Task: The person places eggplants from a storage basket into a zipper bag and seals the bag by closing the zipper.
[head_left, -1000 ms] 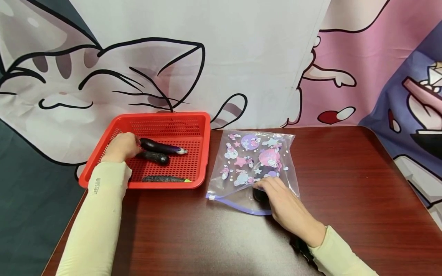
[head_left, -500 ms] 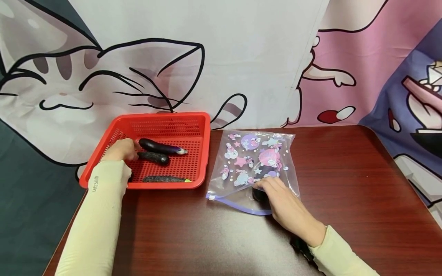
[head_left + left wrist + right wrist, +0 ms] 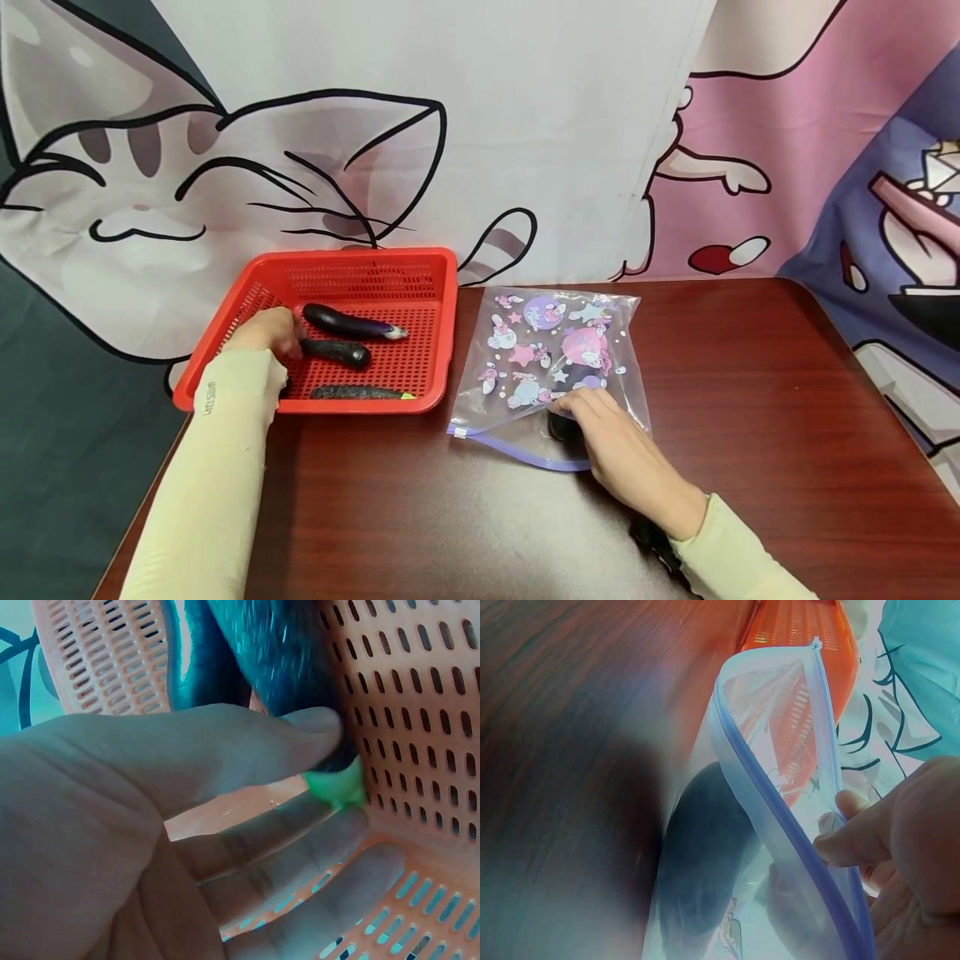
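My left hand [image 3: 266, 332] is inside the red basket [image 3: 442, 333]. Thumb and fingers pinch the green-tipped end of a dark, bumpy cucumber [image 3: 292, 667], whose other end points right in the head view. Behind it lies a glossy purple-black eggplant [image 3: 348, 322]; another bumpy cucumber [image 3: 360, 392] lies along the near wall. My right hand [image 3: 630, 454] pinches the purple zip edge of a clear printed zip bag [image 3: 517, 375]. That bag's mouth gapes in the right wrist view, and a dark, smooth, long vegetable [image 3: 705, 855] lies inside.
Everything stands on a brown wooden table [image 3: 420, 517]. A cartoon-printed cloth [image 3: 570, 150] hangs behind its far edge. The basket is at the back left, with the bag flat to its right. A dark strapped device [image 3: 656, 546] sits under my right wrist.
My left hand has sunk slightly lower in the basket, and the cucumber in its fingers has shifted a little towards me. The right hand and bag stay put.
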`<action>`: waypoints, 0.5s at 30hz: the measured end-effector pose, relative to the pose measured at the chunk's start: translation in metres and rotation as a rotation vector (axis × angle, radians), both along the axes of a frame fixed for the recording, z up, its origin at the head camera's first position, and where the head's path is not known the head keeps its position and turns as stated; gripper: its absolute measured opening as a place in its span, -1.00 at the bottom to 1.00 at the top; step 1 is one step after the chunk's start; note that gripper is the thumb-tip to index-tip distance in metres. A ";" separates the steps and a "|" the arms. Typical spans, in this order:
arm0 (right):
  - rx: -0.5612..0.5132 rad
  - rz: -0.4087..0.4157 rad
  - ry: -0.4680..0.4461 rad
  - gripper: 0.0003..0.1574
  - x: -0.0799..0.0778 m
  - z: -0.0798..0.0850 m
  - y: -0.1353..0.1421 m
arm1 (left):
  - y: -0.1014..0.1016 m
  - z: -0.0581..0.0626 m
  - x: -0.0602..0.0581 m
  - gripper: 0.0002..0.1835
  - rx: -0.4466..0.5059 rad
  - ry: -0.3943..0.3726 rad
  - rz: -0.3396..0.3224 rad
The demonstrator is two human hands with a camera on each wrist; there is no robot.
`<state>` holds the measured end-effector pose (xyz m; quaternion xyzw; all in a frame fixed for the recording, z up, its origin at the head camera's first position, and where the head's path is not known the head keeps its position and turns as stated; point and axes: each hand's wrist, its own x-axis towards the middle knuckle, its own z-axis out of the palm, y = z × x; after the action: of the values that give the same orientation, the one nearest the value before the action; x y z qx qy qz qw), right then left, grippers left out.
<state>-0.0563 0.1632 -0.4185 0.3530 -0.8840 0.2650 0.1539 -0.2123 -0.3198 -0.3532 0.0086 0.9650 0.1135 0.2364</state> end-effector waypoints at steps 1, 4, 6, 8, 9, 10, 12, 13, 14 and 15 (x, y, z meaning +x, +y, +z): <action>0.000 0.001 0.003 -0.48 0.000 0.000 0.000 | 0.000 0.000 0.001 -0.54 0.004 -0.004 0.000; -0.005 -0.002 0.008 -0.48 0.000 0.000 0.000 | 0.000 -0.001 0.003 -0.56 0.026 -0.023 -0.013; -0.008 -0.004 0.015 -0.47 0.000 0.000 0.000 | 0.001 -0.001 0.003 -0.58 0.031 -0.038 -0.034; -0.010 -0.007 0.022 -0.46 0.000 0.001 0.000 | 0.001 -0.002 0.002 -0.59 0.044 -0.055 -0.036; -0.009 -0.008 0.023 -0.45 0.000 0.001 0.000 | 0.001 -0.002 0.003 -0.59 0.053 -0.066 -0.028; -0.008 -0.009 0.024 -0.45 0.000 0.001 0.000 | 0.000 -0.002 0.002 -0.59 0.075 -0.081 -0.006; -0.005 -0.013 0.021 -0.45 0.000 0.001 0.000 | 0.000 -0.002 0.001 -0.60 0.083 -0.104 -0.011; -0.006 -0.013 0.019 -0.45 0.000 0.001 0.000 | 0.000 -0.002 0.001 -0.61 0.090 -0.112 -0.010; -0.006 -0.013 0.017 -0.45 0.000 0.000 0.000 | -0.001 -0.002 0.001 -0.61 0.093 -0.125 -0.013; -0.006 -0.013 0.016 -0.45 0.000 0.000 0.000 | -0.001 -0.003 0.001 -0.62 0.090 -0.133 -0.025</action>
<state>-0.0565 0.1630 -0.4183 0.3490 -0.8842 0.2638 0.1639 -0.2114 -0.3207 -0.3559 0.0235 0.9409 0.1540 0.3006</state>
